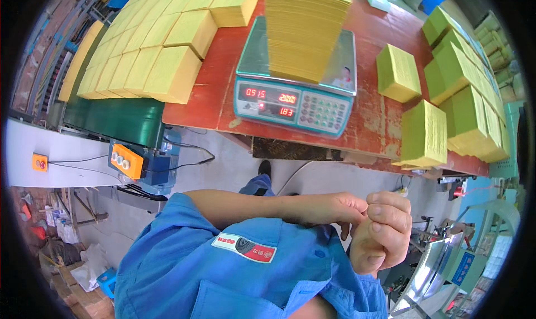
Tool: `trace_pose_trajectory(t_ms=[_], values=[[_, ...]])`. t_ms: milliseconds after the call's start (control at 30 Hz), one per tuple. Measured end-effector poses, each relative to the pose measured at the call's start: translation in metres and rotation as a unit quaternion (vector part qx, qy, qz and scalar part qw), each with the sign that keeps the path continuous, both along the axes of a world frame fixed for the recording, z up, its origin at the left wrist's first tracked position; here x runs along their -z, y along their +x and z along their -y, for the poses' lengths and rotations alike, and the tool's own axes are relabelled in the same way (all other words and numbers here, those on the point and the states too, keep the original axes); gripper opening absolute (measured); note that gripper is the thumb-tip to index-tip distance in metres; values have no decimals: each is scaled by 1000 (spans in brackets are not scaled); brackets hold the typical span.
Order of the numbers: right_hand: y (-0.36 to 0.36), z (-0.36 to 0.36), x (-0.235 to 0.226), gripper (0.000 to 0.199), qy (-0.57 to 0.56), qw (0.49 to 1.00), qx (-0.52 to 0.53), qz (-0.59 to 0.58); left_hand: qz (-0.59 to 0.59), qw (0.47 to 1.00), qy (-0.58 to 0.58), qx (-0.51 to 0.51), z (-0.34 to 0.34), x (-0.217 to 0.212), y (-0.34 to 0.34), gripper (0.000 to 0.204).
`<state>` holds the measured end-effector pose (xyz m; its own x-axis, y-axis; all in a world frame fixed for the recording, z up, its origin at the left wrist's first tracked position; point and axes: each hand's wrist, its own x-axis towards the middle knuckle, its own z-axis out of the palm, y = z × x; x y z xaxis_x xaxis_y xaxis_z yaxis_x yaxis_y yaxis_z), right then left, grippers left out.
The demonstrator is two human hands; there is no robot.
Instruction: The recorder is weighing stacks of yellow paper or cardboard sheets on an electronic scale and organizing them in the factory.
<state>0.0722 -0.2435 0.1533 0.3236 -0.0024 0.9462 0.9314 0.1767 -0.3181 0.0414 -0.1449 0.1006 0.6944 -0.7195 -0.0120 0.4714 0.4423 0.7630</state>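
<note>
In front of my chest my two hands meet. My left hand (341,208) reaches across from the left, its bent fingertips against my right hand and partly hidden behind it. My right hand (385,229) is raised with its fingers curled in; whatever lies between the fingers, if anything, cannot be seen. Beyond them, on the red table (215,104), stands a teal digital scale (293,106) with lit red digits. A tall stack of yellow paper sheets (304,34) rests on its metal pan, apart from both hands.
Rows of yellow paper blocks (173,73) fill the left, beside a green conveyor belt (111,118). More yellow blocks (424,134) stand at the table's right end, one block (397,73) slightly apart. An orange button box (125,161) sits below the belt, with cables hanging.
</note>
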Motion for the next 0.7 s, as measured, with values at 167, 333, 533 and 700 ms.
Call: trace_pose_trajectory(t_ms=[167, 333, 533, 700], values=[[-8, 42, -5, 36, -54, 998, -8, -23, -12, 999, -19, -26, 32, -18, -7, 19], [-9, 56, -13, 34, -84, 992, -80, -52, 62, 996, -25, -56, 48, 3, 0, 17], [11, 49, -9, 33, -73, 985, -102, -120, 505, 676, 386, -373, -65, -77, 40, 9], [25, 19, -4, 30, -62, 975, -137, -161, 584, 412, 531, -455, -167, -146, 108, 21]])
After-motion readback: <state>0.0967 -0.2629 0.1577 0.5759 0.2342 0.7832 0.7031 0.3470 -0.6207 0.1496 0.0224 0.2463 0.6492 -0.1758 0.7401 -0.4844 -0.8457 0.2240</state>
